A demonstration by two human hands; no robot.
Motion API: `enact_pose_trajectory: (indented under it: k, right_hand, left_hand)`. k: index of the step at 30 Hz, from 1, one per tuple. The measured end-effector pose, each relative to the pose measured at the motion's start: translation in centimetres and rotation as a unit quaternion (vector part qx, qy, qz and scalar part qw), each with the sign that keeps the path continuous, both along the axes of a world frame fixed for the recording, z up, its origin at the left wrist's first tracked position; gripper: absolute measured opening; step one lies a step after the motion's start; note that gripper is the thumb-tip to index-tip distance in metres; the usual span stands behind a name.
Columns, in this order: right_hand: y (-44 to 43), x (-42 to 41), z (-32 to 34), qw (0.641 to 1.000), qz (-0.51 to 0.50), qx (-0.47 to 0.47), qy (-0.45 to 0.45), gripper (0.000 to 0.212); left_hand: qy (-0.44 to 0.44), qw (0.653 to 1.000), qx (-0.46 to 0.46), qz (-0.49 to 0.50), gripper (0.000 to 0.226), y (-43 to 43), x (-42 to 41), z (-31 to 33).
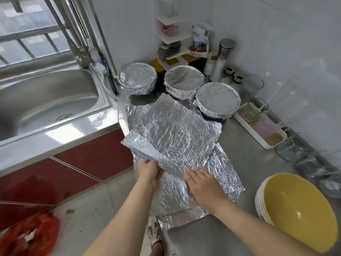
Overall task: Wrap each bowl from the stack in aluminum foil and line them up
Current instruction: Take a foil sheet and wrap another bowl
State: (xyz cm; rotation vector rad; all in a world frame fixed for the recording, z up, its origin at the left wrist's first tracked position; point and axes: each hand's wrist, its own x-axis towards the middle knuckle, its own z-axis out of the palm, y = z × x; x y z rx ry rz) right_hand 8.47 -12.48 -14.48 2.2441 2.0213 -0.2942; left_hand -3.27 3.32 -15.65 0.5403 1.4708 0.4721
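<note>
Steel countertop (239, 154), three foil-wrapped bowls (184, 78), yellow bowl stack (297, 209), left hand (147, 172) pinching foil sheet (171, 130), right hand (204, 185) flat

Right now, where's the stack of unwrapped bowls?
Head view, lower right: the bowl stack sits on the counter, just right of the foil sheets.

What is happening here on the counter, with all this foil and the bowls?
A person is taking one sheet of aluminum foil from a pile on the steel counter. The left hand grips the near edge of the top foil sheet, which is raised, while the right hand presses flat on the foil sheets underneath. Three foil-wrapped bowls stand at the back. A stack of bowls, yellow inside, sits unwrapped on the right.
</note>
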Motion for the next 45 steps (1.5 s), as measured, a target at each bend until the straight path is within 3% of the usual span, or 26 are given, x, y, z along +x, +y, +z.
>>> enact_pose_trajectory:
  k: [2, 5, 9, 11, 13, 16, 19, 23, 25, 28, 34, 39, 40, 43, 45]
  right_hand:
    - [-0.2, 0.2, 0.3, 0.998, 0.004, -0.065, 0.014, 0.062]
    - [-0.2, 0.4, 0.4, 0.995, -0.01, -0.092, 0.024, 0.057]
    - [-0.8, 0.6, 1.4, 0.993, -0.059, -0.093, 0.039, 0.071]
    - [-1.4, 0.8, 2.1, 0.991, -0.108, -0.069, 0.033, 0.077]
    - [-2.2, 1.4, 3.3, 0.983, -0.18, -0.017, 0.019, 0.074]
    - [-4.2, 3.2, 5.5, 0.952, -0.301, 0.055, 0.01, 0.059]
    - [-6.7, 5.5, 7.3, 0.918, -0.383, 0.106, -0.005, 0.047]
    - [-9.9, 8.4, 8.7, 0.898, -0.432, 0.079, 0.013, 0.051]
    - [-10.8, 9.3, 8.9, 0.895, -0.436, 0.059, 0.075, 0.054]
    - [-11.5, 9.6, 9.2, 0.879, -0.438, 0.069, 0.177, 0.051]
    - [-12.2, 10.0, 10.4, 0.87, -0.433, 0.116, 0.206, 0.055]
    - [-12.3, 10.1, 12.1, 0.869, -0.399, 0.173, 0.237, 0.055]
    - [-12.3, 10.0, 12.4, 0.878, -0.387, 0.179, 0.217, 0.052]
    - [-11.8, 9.7, 13.6, 0.908, -0.324, 0.239, 0.113, 0.047]
    - [-11.1, 9.4, 14.2, 0.903, -0.274, 0.325, 0.052, 0.043]
  left_hand:
    - [0.002, 1.0, 0.005, 0.013, 0.015, 0.3, 0.1, -0.2]
    - [0.023, 0.999, 0.029, 0.028, 0.02, 0.7, 0.1, 0.3]
    - [0.15, 0.979, 0.137, 0.026, 0.049, 0.8, -0.7, 1.1]
    - [0.244, 0.943, 0.226, -0.006, 0.061, -0.1, -0.7, 2.1]
    - [0.278, 0.906, 0.304, -0.097, 0.055, -2.3, 0.2, 3.2]
    - [0.154, 0.861, 0.336, -0.349, 0.029, -7.7, 3.1, 4.5]
    - [0.088, 0.758, 0.392, -0.513, 0.02, -13.5, 6.6, 4.8]
    - [0.051, 0.718, 0.368, -0.589, 0.039, -19.4, 10.4, 6.3]
    - [0.089, 0.699, 0.37, -0.605, 0.053, -21.1, 11.4, 6.4]
    - [0.161, 0.676, 0.409, -0.591, 0.041, -22.2, 12.0, 7.0]
    - [0.201, 0.607, 0.479, -0.601, 0.021, -21.7, 12.4, 7.8]
    - [0.128, 0.658, 0.47, -0.575, 0.027, -21.3, 12.2, 8.5]
    - [0.112, 0.682, 0.462, -0.555, 0.03, -21.0, 11.9, 8.6]
    - [0.023, 0.801, 0.391, -0.454, 0.016, -19.8, 10.7, 9.4]
    - [-0.001, 0.849, 0.355, -0.393, 0.014, -18.5, 9.7, 10.5]
